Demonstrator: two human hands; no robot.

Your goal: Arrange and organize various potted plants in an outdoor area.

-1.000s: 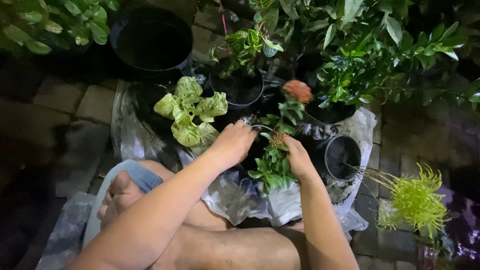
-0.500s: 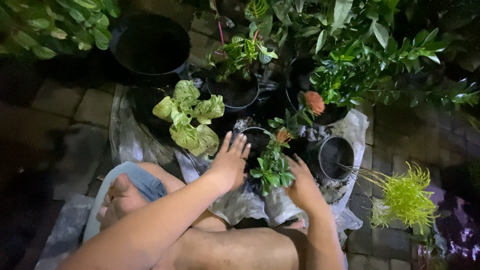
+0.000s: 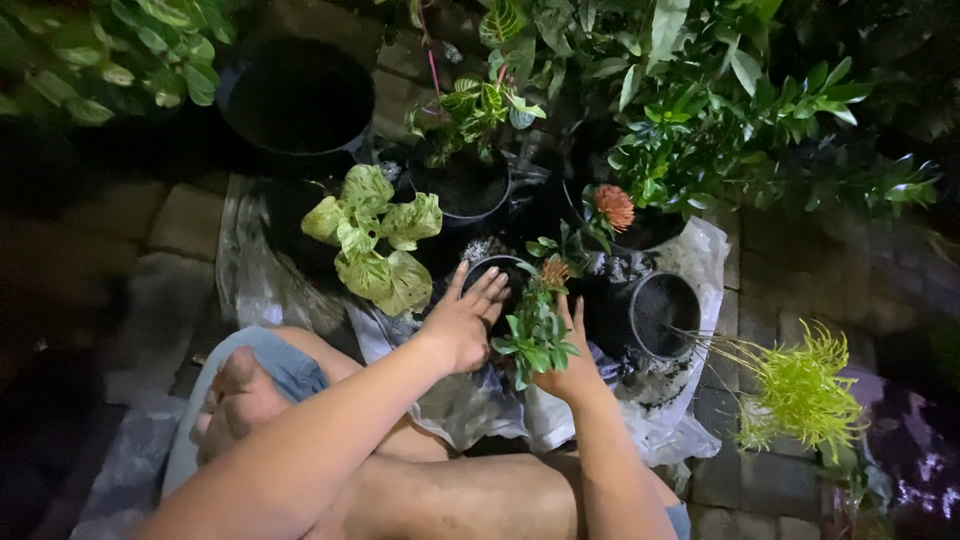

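Small plant (image 3: 537, 335) in its black pot (image 3: 497, 275) on the plastic sheet (image 3: 690, 260) – left hand (image 3: 463, 325) flat and released, right hand (image 3: 572, 365) cupping the base – stems look soft and snappable, so better held by the rim.

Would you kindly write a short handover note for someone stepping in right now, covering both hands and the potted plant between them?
Left hand: open, fingers spread, palm down on the rim of the small black pot.
Right hand: open, pressed beside the small green plant, partly hidden by its leaves.
The plant stands upright in the pot, which sits on plastic sheeting.
Done: plant is in the pot.
Left: whether the soil is firmed cannot be seen. A soil-filled black pot sits to the right without a plant.
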